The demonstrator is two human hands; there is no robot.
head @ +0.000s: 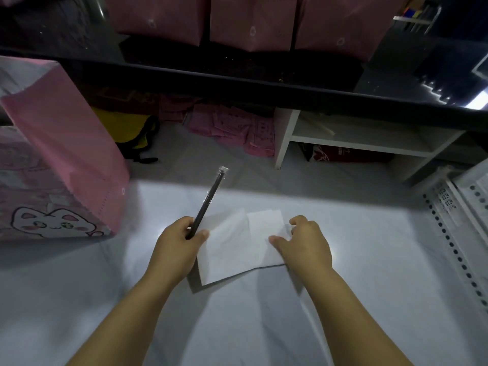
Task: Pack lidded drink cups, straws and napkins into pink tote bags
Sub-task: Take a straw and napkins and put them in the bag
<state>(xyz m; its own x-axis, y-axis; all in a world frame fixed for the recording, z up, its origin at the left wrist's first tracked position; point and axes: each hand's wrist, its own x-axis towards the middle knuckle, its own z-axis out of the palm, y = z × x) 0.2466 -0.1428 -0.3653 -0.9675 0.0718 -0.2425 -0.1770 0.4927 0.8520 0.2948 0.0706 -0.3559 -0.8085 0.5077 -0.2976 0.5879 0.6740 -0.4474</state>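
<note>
L hand [175, 243] grips wrapped black straw [208, 200], which angles up & away from the fist, R hand [303, 244] pinches white napkin [232, 249] spanning btwn both hands; pink tote bag [63, 159] stands left of L hand.

The left hand [176, 243] grips a black wrapped straw [208, 201], tip tilted up and away, and the edge of a white napkin [235, 249]. The right hand [303, 244] pinches the napkin's other side above the white table [356, 260]. A pink bag [63, 165] stands at left, three more bags [253, 22] on the dark shelf [237, 80]
</note>
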